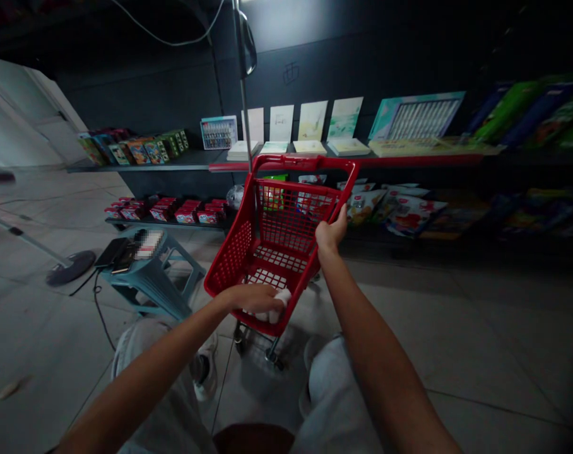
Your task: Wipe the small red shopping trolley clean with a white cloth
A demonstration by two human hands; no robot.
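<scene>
A red plastic shopping cart [234, 258] stands on the floor in front of me, its handle towards the shelves. My left hand [255, 297] is closed on a crumpled white cloth [279, 306], at the inside of the cart's near rim. The cloth may be a tissue; most of it is hidden under the fingers. Farther up, my right hand [331, 232] is wrapped around the cart's right side rim.
Shelves ahead carry books [310, 123], boxed pen sets [219, 132], small red boxes [187, 212] and snack bags [409, 211]. Left of the cart, a blue-grey stool [168, 296] holds dark devices [118, 255] with a cable. A stand's round base [71, 268] is beyond it.
</scene>
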